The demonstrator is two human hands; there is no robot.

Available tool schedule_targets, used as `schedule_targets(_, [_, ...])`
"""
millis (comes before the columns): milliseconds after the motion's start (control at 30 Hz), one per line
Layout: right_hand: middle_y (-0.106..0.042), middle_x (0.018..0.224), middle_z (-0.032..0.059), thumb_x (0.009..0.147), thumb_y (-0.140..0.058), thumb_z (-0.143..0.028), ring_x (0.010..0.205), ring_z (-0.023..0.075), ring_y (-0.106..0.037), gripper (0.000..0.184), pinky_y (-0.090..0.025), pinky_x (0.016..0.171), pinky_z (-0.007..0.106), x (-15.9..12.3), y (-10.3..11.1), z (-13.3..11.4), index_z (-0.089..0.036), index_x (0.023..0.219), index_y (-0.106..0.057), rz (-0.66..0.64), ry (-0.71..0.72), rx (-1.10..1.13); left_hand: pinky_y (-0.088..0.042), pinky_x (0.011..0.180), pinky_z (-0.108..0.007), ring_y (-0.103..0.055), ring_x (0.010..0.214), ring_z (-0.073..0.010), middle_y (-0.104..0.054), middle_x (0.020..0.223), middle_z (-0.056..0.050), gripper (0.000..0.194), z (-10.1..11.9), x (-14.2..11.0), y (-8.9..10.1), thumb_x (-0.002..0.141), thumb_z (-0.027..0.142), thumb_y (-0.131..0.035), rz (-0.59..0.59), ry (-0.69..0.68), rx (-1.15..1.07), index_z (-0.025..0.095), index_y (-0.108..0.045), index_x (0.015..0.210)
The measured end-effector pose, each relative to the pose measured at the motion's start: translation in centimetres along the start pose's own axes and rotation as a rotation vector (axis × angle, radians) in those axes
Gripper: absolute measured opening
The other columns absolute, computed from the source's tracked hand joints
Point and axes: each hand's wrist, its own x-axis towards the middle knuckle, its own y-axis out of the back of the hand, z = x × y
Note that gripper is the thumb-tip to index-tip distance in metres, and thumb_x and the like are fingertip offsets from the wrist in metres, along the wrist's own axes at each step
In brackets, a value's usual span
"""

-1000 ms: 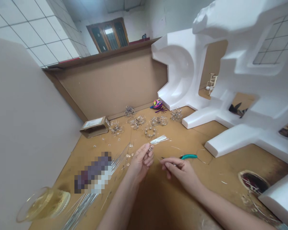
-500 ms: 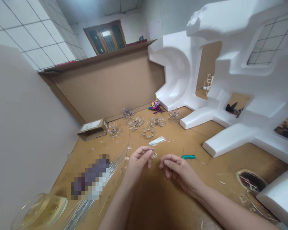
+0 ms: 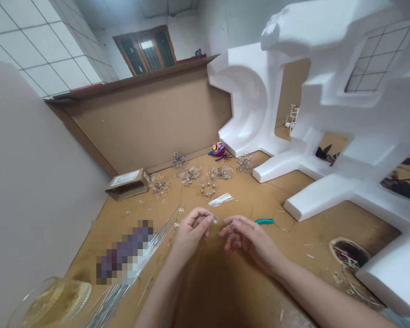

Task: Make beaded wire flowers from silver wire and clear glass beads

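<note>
My left hand is closed in a pinch, with a small clear bead at its fingertips. Just to the right, my right hand has its fingers curled and slightly blurred; a faint glint shows by its thumb and index finger, but what it pinches is too small to name. The two hands are close together, a small gap between them. Beyond my right hand lie teal-handled pliers, partly hidden. Past the hands is a short bundle of silvery wires, and behind it a ring of wire and clear beads.
Several wire-and-bead pieces line the back, near a colourful ornament. At left are a small cardboard box, long wires and a glass bowl. White foam packaging fills the right, beside a round hole.
My left hand's fingers have shifted, and the clear bead now shows at their tips. My right hand's fingers have loosened and come nearer the left hand. The view has turned slightly.
</note>
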Motion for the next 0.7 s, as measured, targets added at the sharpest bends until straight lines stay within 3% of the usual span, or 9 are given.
schedule_targets(100, [-0.067,0.079,0.0044,0.070,-0.067,-0.035,0.056,0.0116,-0.060,0.027,-0.041,0.057,0.026,0.1,0.0,0.1,-0.016,0.087,-0.058,0.024,0.005,-0.045,-0.034,0.047,-0.019,-0.044,0.044,-0.0076,-0.049,0.049,0.005,0.020,0.2,-0.1,0.0,0.070,0.035,-0.064,-0.015,0.003,0.018,0.017,-0.057,0.073])
schedule_targets(300, [-0.067,0.079,0.0044,0.072,-0.064,-0.037,0.056,0.0121,-0.060,0.025,-0.042,0.058,0.026,0.2,0.2,0.3,-0.016,0.086,-0.058,0.018,0.013,-0.052,-0.040,0.052,-0.021,-0.051,0.049,-0.0096,-0.058,0.057,0.002,0.023,-0.2,0.0,0.0,0.070,0.031,-0.066,-0.116,0.047,0.019,0.017,-0.063,0.088])
schedule_targets(500, [-0.064,0.079,0.0058,0.078,-0.055,-0.045,0.062,0.0124,-0.057,0.031,-0.043,0.060,0.027,0.3,0.2,0.3,-0.015,0.083,-0.061,-0.017,0.027,-0.013,-0.045,0.055,-0.025,-0.056,0.052,-0.0127,-0.064,0.061,-0.003,0.023,-1.1,0.4,0.1,0.071,0.035,-0.064,-0.205,0.078,-0.090,0.015,-0.067,0.081])
schedule_targets(700, [-0.057,0.066,0.0009,0.079,-0.052,-0.047,0.052,0.0096,-0.052,0.033,-0.041,0.055,0.025,0.3,0.1,0.5,-0.015,0.075,-0.059,0.012,0.006,-0.084,-0.047,0.056,-0.026,-0.060,0.057,-0.0148,-0.065,0.069,-0.005,0.026,-1.1,0.7,0.4,0.075,0.039,-0.059,-0.219,0.099,-0.067,0.014,-0.064,0.081])
